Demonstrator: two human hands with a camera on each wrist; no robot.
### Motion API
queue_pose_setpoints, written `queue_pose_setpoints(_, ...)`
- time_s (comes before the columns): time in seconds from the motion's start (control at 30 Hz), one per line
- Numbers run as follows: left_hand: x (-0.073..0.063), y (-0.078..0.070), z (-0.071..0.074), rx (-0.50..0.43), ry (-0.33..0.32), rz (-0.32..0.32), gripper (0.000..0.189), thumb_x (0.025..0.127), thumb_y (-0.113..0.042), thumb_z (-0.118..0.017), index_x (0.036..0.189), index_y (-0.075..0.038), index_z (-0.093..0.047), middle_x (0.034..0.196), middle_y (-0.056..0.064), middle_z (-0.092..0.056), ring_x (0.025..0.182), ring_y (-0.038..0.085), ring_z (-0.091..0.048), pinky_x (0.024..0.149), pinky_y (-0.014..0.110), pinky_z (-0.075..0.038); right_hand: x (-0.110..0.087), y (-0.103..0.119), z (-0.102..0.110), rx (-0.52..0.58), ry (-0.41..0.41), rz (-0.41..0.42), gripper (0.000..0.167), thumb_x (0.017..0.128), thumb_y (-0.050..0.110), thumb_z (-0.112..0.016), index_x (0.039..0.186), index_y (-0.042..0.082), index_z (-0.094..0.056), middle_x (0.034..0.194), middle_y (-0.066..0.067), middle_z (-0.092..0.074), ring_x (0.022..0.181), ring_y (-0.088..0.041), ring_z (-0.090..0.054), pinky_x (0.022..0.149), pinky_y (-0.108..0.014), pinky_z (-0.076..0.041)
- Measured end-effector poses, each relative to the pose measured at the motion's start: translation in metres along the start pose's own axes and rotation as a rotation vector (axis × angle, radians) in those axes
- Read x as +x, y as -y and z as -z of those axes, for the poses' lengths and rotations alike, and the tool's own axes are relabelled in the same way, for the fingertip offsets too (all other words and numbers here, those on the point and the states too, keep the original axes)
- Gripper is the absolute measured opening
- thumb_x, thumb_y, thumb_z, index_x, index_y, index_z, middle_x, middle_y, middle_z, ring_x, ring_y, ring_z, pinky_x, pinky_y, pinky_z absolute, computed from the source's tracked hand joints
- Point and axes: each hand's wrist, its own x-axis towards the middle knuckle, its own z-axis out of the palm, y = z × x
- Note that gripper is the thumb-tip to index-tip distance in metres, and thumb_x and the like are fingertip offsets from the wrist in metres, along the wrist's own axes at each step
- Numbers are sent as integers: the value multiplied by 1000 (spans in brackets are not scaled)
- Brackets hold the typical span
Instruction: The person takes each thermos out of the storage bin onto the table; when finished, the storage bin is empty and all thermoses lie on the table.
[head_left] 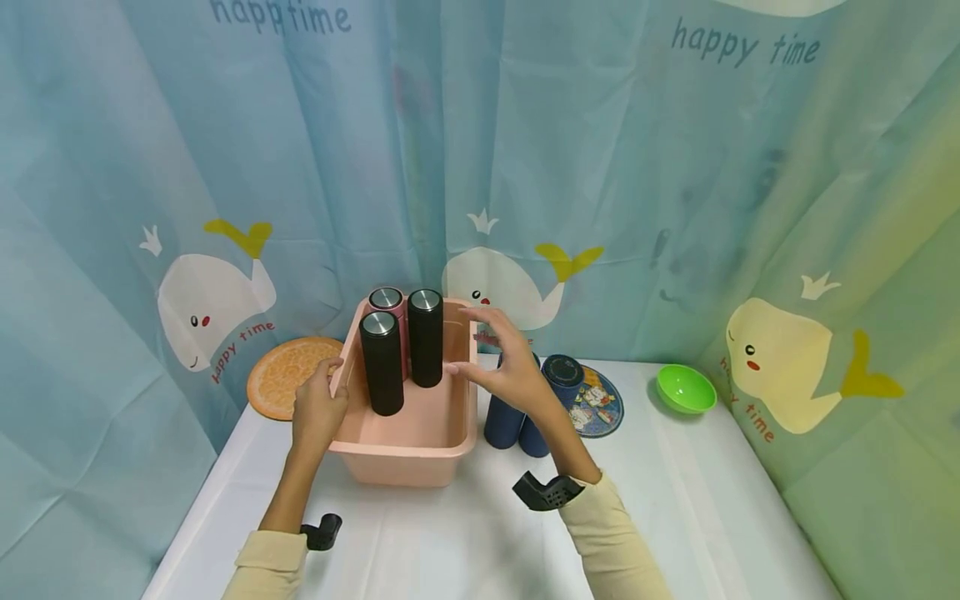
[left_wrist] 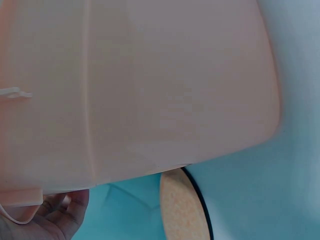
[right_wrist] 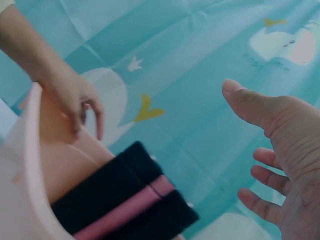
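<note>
A pink plastic bin holds two black bottles, a front one and a rear one, both upright with silvery tops. Between them stands a pink bottle, mostly hidden in the head view. My left hand grips the bin's left rim, its fingers curled at the edge in the left wrist view. At the right rim is my right hand, thumb and fingers spread apart. In the right wrist view nothing lies between that hand's thumb and fingers.
Two dark blue bottles stand right of the bin, partly behind my right forearm. Behind them is a round patterned mat. A green bowl sits farther right. An orange-slice mat lies left, near the curtain.
</note>
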Motion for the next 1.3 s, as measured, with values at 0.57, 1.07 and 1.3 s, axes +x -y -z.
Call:
queue_pose_setpoints(0.57, 1, 2, -2, 3, 0, 1, 43, 89, -7, -58, 132, -9, -55, 108, 26, -68, 84, 39, -65, 65, 50, -50, -4, -21, -56, 168, 20, -190, 63, 82, 9, -77, 138, 3, -47, 135, -16, -55, 125, -31, -54, 99, -48, -48)
queue_pose_setpoints(1.07, -1, -1, 1, -2, 3, 11, 44, 88, -5, -59, 132, -8, -55, 109, 25, -68, 87, 38, -66, 68, 51, -51, 5, -42, -89, 191, 4, -352, 63, 82, 11, -77, 138, 5, -47, 133, -16, -56, 125, -30, -53, 97, -49, -49)
queue_pose_setpoints(1.3, 0, 0, -1, 3, -5, 6, 44, 88, -6, -60, 131, -8, -56, 106, 25, -68, 79, 35, -64, 61, 45, -49, 16, -50, -102, 165, -10, -353, 65, 83, 16, -77, 138, 1, -46, 134, -23, -55, 124, -33, -55, 96, -50, -50)
